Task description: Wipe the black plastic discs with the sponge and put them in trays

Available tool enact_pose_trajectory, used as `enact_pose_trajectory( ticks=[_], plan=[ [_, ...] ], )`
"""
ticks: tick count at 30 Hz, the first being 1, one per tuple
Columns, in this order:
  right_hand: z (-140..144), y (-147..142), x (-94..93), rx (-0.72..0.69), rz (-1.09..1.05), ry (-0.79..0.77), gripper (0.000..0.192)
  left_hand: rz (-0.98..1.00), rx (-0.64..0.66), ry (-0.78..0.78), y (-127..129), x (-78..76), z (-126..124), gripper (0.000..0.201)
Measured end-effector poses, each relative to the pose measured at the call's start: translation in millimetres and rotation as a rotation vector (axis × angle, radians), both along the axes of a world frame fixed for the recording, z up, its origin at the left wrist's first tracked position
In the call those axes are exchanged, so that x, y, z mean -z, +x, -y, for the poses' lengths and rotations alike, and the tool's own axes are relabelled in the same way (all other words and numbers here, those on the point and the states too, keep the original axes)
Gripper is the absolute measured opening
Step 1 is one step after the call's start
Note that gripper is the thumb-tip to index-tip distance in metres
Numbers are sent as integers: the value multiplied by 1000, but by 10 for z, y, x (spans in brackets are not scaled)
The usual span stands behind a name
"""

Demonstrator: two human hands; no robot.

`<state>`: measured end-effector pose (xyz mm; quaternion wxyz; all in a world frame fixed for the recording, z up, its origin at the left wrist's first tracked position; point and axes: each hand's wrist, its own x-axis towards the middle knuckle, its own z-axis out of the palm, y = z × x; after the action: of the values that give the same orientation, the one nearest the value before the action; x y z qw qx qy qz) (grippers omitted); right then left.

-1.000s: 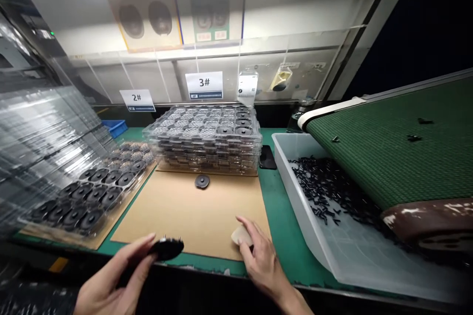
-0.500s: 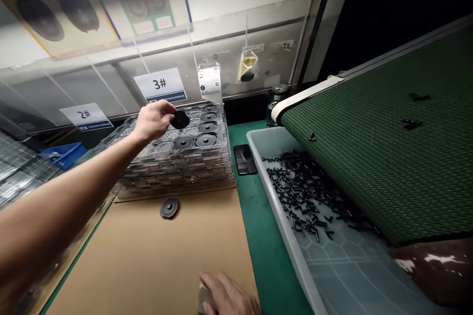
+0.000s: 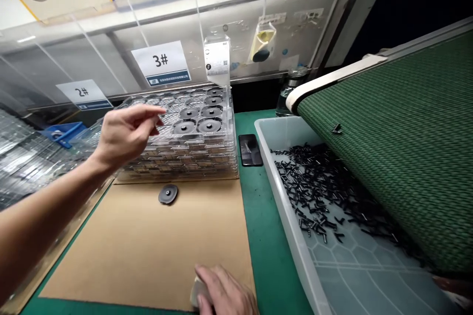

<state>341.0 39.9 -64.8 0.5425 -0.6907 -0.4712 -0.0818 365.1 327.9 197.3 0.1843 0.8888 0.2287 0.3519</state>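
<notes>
Resting at the near edge of the brown cardboard sheet [image 3: 148, 251], well in front of the stack of clear moulded plastic trays [image 3: 185, 160], the right hand [image 3: 221, 293] lies over a small pale rounded block [image 3: 195, 294]. The frame cuts it off, so I cannot tell whether the fingers grip the block or only cover it.

Just in front of the stack, a loose black round plastic disc [image 3: 168, 193] with a raised hub lies flat on the matt cardboard.

Over the stack's left half hangs the left hand [image 3: 125, 133], fingers loosely curled and slightly apart, forefinger and thumb pointing at the top tray, pinching nothing. At the stack's top right corner, six matching black discs [image 3: 197, 119] sit in round pockets; the glossy pockets to their left are unfilled. This looks like the tray-loading stage, hand free between pieces. Seating a disc calls for holding it level and centred over a shallow pocket.

Right of the stack, a dark phone [image 3: 250, 150] lies on the green surface [image 3: 262, 236]. Beyond it, a translucent grey bin [image 3: 275, 192] holds small black rod-like parts [image 3: 314, 187] under a ribbed green conveyor belt [image 3: 388, 133].

Behind the stack hangs a white "3#" sign [image 3: 161, 63].
</notes>
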Motion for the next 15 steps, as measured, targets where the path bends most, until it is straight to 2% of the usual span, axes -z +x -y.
enact_pose_trajectory(
  ticks=[2,5,7,9,12,15],
  plan=[
    [58,76,-109,-68,52,-32,36,-148,105,-86,-355,191,67,35],
    [119,154,-184,-136,138,-98,33,-627,256,-142,-748,633,49,42],
    [142,159,-162,-136,170,-103,35,-815,273,-113,-869,942,18,62],
    [162,139,-110,-125,179,-102,36,-886,263,-119,-895,1183,-2,70],
    [208,121,-45,-153,129,-127,38,-880,238,-179,-879,1351,-21,61],
    [265,158,-30,-219,22,-100,32,-758,152,-313,-967,1361,39,51]
  ],
)
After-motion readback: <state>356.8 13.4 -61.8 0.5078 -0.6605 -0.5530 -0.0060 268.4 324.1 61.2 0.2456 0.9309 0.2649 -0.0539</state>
